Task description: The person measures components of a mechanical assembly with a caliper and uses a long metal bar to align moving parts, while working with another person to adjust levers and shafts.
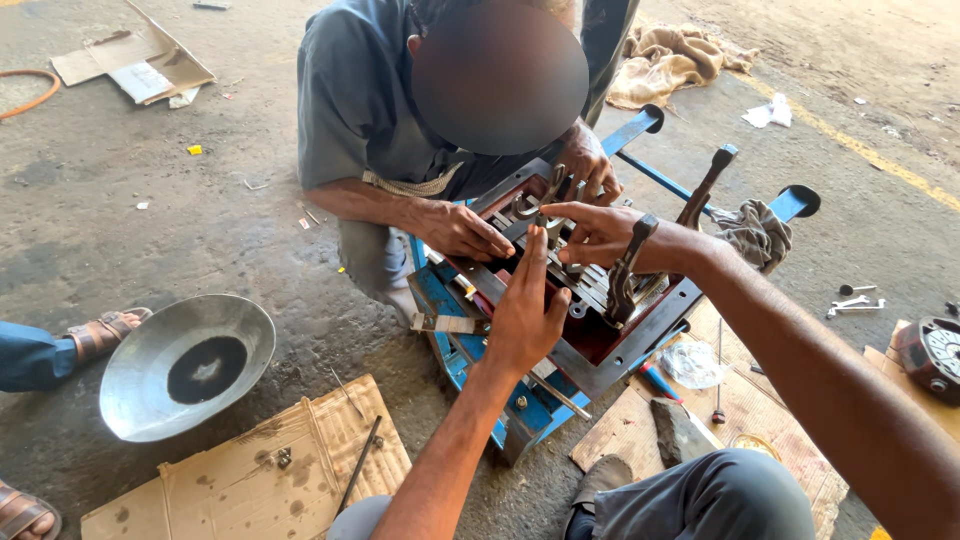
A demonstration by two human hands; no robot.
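A person looks down at their own two bare hands working on an opened engine block [640,335] held in a blue metal frame [455,300] on a concrete floor.

Far to the left of the hands, a sandalled foot [100,333] of someone else rests beside a wide, shallow metal pan [140,385] with dark oil [205,368] pooled in it. Just below the pan lies a flattened piece of cardboard [250,480] carrying a thin metal rod [360,462].

The left hand [525,310] is spread flat, fingers loose and extended, pressing on the near rim of the engine block and gripping nothing. Straight across from it a co-worker crouches, blocking the far side; that person's hand [465,232] rests on the block's left edge and their other hand [592,165] on its far edge.

The right hand [600,232] reaches over the middle of the block, fingers stretched wide towards a curved metal part [545,195] in the open cavity; whether it touches the part cannot be told. Two connecting rods [625,270] stand up just beside the right wrist, partly covering it. Right of that arm lie a crumpled grey rag [755,232] and, farther off, small spanners [852,303]. Below the right forearm, a screwdriver [718,375] lies on more cardboard.
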